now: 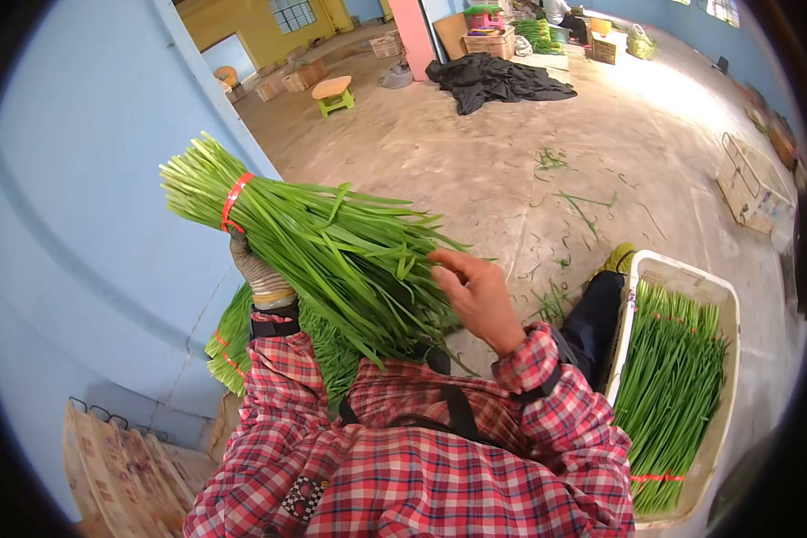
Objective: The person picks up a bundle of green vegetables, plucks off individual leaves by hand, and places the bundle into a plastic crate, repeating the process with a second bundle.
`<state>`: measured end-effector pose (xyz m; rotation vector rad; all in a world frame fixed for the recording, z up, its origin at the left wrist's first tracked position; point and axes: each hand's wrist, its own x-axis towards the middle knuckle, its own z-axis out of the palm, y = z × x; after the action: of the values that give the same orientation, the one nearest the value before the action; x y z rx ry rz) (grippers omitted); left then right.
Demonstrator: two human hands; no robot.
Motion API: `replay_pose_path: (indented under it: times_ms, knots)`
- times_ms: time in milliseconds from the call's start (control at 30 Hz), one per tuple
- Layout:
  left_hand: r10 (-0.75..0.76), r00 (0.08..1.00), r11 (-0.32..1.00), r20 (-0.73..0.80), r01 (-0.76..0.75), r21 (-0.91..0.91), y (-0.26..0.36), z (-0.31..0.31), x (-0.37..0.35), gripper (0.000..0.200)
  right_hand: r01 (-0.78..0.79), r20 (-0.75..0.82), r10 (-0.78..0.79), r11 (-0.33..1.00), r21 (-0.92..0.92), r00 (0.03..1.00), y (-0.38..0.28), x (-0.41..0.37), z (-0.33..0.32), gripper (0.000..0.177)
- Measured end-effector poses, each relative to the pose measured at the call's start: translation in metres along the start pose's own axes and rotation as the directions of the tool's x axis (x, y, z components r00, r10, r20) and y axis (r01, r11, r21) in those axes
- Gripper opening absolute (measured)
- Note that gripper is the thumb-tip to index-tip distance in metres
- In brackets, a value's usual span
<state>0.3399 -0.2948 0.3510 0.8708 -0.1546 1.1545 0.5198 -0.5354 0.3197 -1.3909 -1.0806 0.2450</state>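
Observation:
My gloved left hand (pixel 256 272) grips a thick bundle of long green chives (pixel 332 242) tied near its cut end with a red band (pixel 233 199). The bundle is held up at a slant, cut ends to the upper left. My bare right hand (pixel 475 291) rests among the loose leaf tips at the bundle's lower right, fingers bent against the leaves. More tied green bundles (pixel 235 345) lie below and behind my left forearm. Both sleeves are red plaid.
A white crate (pixel 681 273) at my right holds several tied chive bundles. A blue wall stands at the left, wooden crates (pixel 121 466) at the lower left. Leaf scraps litter the concrete floor (pixel 475 152). Farther off are a black cloth (pixel 498 79), a green stool (pixel 334 92) and a person.

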Motion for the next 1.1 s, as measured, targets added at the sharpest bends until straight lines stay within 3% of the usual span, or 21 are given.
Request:
replay_pose_path:
  times_ms: [67, 133, 167, 233, 367, 433, 467, 533, 667, 800, 867, 933, 967, 1033, 1100]
  knots:
    - [-0.028, 0.999, 0.998, 0.016, 0.028, -0.062, 0.0, 0.001, -0.002, 0.059, 0.069, -0.082, -0.069, 0.998, -0.003, 0.994, 0.009, 0.006, 0.016, 0.023]
    - [-0.034, 0.999, 0.998, 0.001, 0.034, -0.055, -0.002, 0.003, -0.005, 0.058, -0.136, 0.032, 0.136, 0.991, 0.008, 0.99, 0.006, 0.016, 0.019, 0.026]
    - [-0.043, 0.999, 0.997, 0.0, 0.043, -0.064, -0.003, 0.004, -0.006, 0.058, -0.137, 0.035, 0.136, 0.991, 0.014, 0.99, 0.008, 0.018, 0.021, 0.026]
    - [-0.03, 1.0, 0.999, -0.003, 0.03, -0.023, -0.005, 0.004, -0.007, 0.057, -0.291, 0.042, 0.288, 0.946, 0.143, 0.957, 0.024, 0.023, 0.031, 0.027]
    - [-0.025, 1.0, 0.999, -0.002, 0.025, -0.033, -0.006, 0.005, -0.008, 0.057, -0.305, 0.058, 0.301, 0.907, 0.29, 0.952, 0.049, 0.021, 0.031, 0.023]
    - [-0.022, 1.0, 1.0, -0.007, 0.022, -0.022, -0.005, 0.001, -0.008, 0.058, -0.234, 0.052, 0.239, 0.967, -0.097, 0.97, 0.031, 0.015, 0.018, 0.016]
    - [-0.02, 1.0, 1.0, -0.007, 0.02, -0.013, -0.005, -0.002, -0.008, 0.059, -0.237, 0.052, 0.242, 0.967, -0.097, 0.969, 0.031, 0.013, 0.019, 0.016]
    - [-0.025, 0.999, 1.0, -0.021, 0.025, -0.005, -0.005, -0.012, -0.007, 0.06, 0.147, -0.009, -0.15, 0.976, -0.16, 0.989, 0.031, 0.007, 0.019, 0.01]
    - [-0.043, 0.998, 0.997, -0.042, 0.04, -0.062, -0.007, -0.008, -0.009, 0.06, 0.195, -0.093, -0.203, 0.977, -0.088, 0.975, 0.009, 0.002, 0.017, 0.007]
    - [-0.041, 0.994, 0.996, -0.102, 0.032, -0.087, -0.007, -0.059, -0.001, 0.06, 0.27, -0.081, -0.272, 0.962, -0.04, 0.959, -0.001, -0.007, 0.023, 0.01]
    - [-0.043, 0.993, 0.991, -0.11, 0.029, -0.127, -0.011, -0.062, 0.0, 0.059, 0.323, -0.176, -0.313, 0.946, 0.031, 0.933, -0.006, -0.008, 0.02, 0.006]
    - [-0.032, 0.999, 0.959, -0.025, 0.024, -0.283, -0.011, -0.06, 0.002, 0.058, 0.306, -0.211, -0.294, 0.952, 0.028, 0.932, -0.014, -0.01, 0.006, 0.006]
    - [-0.01, 0.998, 0.972, -0.066, -0.006, -0.236, -0.009, -0.078, 0.006, 0.058, 0.293, -0.243, -0.279, 0.956, 0.025, 0.929, -0.014, -0.009, -0.003, 0.006]
    - [0.019, 0.995, 0.974, -0.101, -0.041, -0.223, -0.001, -0.087, 0.009, 0.059, 0.283, -0.314, -0.324, 0.944, -0.169, 0.893, -0.004, 0.0, -0.027, 0.007]
    - [0.027, 0.992, 0.975, -0.125, -0.054, -0.217, 0.005, -0.088, 0.006, 0.059, 0.247, -0.185, -0.383, 0.826, -0.506, 0.905, 0.021, 0.016, -0.061, 0.013]
